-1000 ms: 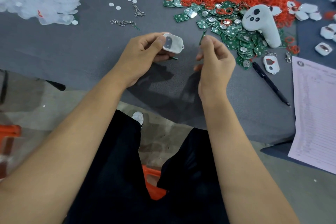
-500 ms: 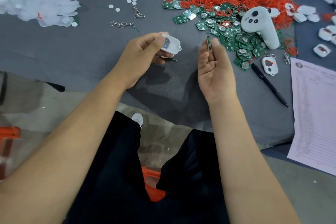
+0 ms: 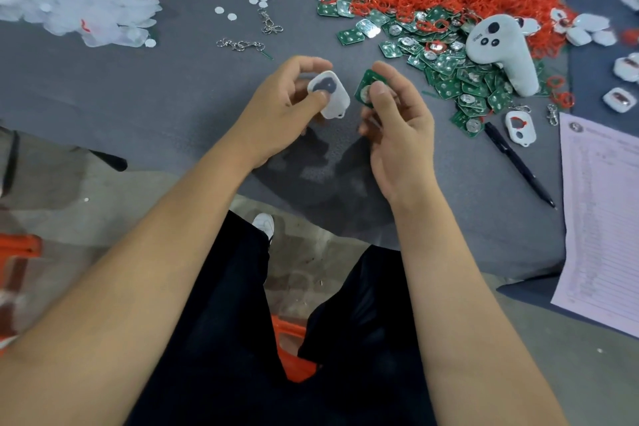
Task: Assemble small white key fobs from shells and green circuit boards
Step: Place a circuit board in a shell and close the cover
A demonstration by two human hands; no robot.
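My left hand (image 3: 276, 111) pinches the white shell (image 3: 329, 94); my right hand (image 3: 397, 117) pinches a green board (image 3: 363, 88) just beside it, above the worktop (image 3: 155, 86). I should line up the board flat (no tilting) before pushing it in.

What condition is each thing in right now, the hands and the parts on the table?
left hand: grips a white shell
white shell: held above the table, no board in it yet
right hand: pinches a green circuit board
green circuit board: held beside the shell, apart from it
black pen: lying on the table
paper sheet: lying flat, overhanging the table edge
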